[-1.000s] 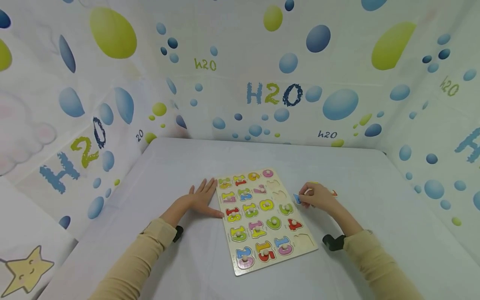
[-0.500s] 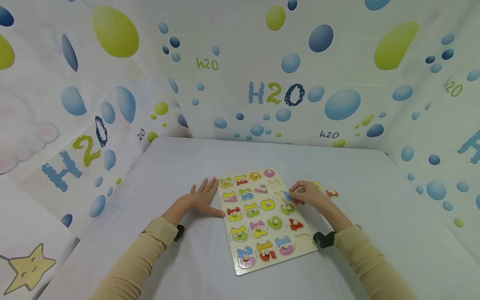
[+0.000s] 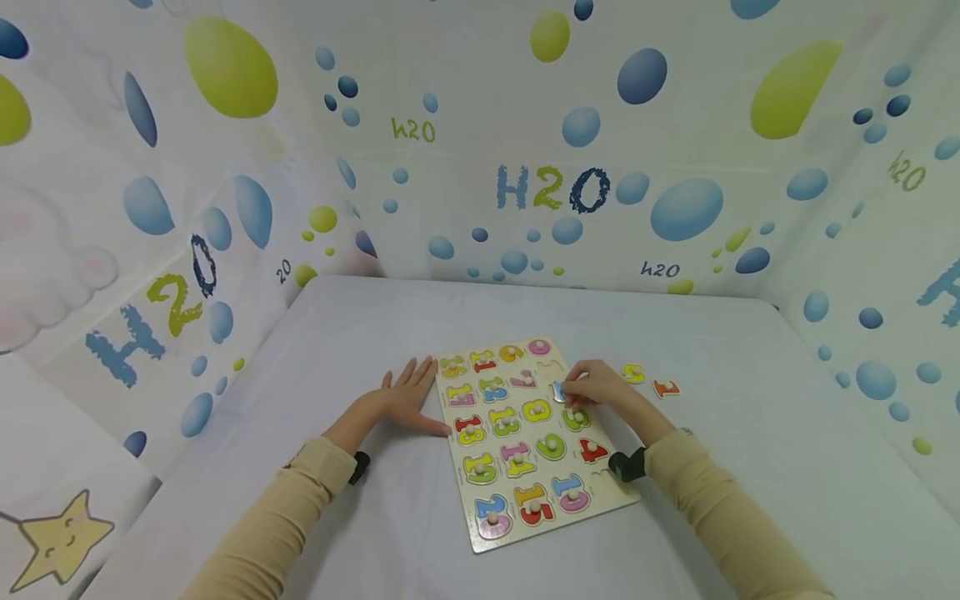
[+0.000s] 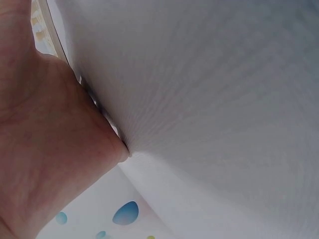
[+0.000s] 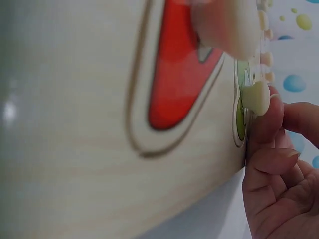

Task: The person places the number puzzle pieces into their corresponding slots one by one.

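Observation:
A wooden number puzzle board with knobbed number pieces lies on the white-covered table. My right hand pinches a blue number piece over the board's right side, close over a recess above the green 3. In the right wrist view, the curled fingers of my right hand show beyond the green piece's knob; the blue piece is hidden there. My left hand lies with fingers spread along the board's left edge, thumb and fingertips right at it.
A yellow 5 piece and an orange-red 1 piece lie on the table right of the board. Bare recesses show at the board's upper right and lower right. A patterned curtain hangs behind the table.
My right hand has moved left with the blue piece, from beside the board to over its right-hand recess, uncovering the yellow 5 and orange-red 1. My left hand has stayed put.

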The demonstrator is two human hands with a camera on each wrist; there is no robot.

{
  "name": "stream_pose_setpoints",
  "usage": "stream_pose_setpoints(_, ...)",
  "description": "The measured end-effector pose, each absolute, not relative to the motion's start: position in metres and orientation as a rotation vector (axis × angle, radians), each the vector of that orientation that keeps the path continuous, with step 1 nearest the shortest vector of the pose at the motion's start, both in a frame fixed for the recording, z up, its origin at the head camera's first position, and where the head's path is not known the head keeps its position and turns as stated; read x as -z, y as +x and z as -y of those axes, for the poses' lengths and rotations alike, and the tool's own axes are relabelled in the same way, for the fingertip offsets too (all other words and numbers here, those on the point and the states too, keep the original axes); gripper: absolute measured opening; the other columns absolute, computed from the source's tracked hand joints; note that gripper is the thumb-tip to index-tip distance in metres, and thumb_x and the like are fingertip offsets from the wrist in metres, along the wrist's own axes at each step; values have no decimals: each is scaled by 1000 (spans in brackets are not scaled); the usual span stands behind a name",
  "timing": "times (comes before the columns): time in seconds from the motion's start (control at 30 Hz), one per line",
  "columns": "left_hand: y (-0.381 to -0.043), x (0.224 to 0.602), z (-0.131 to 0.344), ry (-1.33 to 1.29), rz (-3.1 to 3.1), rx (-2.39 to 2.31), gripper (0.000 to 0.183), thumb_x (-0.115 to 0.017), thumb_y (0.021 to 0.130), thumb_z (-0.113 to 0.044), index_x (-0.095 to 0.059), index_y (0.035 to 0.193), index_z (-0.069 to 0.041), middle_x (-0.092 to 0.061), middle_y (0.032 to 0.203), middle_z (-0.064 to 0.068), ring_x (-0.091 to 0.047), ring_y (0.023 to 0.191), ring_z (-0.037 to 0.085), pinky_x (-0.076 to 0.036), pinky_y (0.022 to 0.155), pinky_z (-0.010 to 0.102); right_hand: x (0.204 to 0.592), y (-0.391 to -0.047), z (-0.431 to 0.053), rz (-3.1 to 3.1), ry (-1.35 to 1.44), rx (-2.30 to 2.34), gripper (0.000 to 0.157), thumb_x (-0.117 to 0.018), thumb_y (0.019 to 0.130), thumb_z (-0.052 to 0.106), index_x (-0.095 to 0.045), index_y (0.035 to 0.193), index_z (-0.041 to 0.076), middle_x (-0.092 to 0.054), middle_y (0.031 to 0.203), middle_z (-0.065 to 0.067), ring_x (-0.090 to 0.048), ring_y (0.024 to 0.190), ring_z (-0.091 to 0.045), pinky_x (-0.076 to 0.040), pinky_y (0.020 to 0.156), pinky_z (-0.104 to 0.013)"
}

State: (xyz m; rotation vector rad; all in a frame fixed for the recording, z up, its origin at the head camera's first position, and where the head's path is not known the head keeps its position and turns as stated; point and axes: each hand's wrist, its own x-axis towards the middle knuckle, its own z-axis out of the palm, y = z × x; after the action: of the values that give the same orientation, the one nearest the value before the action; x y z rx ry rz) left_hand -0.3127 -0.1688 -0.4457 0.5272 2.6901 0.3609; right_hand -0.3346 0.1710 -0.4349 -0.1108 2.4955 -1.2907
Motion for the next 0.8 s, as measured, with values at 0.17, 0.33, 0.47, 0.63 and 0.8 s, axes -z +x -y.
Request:
stream_pose_setpoints(0.17,-311,442,169,534,-2688,-370,121,-66,72,-65,1,148,1,6,154,18,12,137,36,5,101,63,435,-336,-170,-2518,-139,1228,14,-62,90,11,-56,89,-1,-63,65,-6,-58,53,-13,-38,48,-22)
stream_pose_setpoints(0.33,-311,443,169,533,-2690,-359,122,-65,72,-66,2,148,1,7,153,19,12,137,36,5,101,62,434,-339,-168,-2558,-166,1118,14,-62,90,13,-57,90,0,-63,65,-6,-58,53,-13,-35,48,-23)
stream_pose_setpoints(0.47,-311,442,168,529,-2697,-366,122,-66,72,-65,1,148,1,6,154,19,11,137,37,4,101,63,434,-340,-166,-2579,-197,1077,13,-62,90,13,-57,89,0,-63,65,-5,-59,54,-14,-39,50,-23)
stream_pose_setpoints(0.63,-313,446,169,522,-2710,-364,123,-66,70,-68,1,149,-1,6,154,17,12,137,35,5,101,63,431,-337,-164,-2592,-181,1075,13,-62,90,12,-57,89,0,-62,65,-6,-59,55,-15,-41,51,-24)
stream_pose_setpoints(0.8,-318,456,171,519,-2719,-376,126,-65,67,-72,2,149,-3,7,154,15,13,137,35,5,101,63,429,-335,-165,-2557,-214,1094,16,-57,93,13,-57,100,-1,-63,67,-6,-57,54,-14,-35,48,-24)
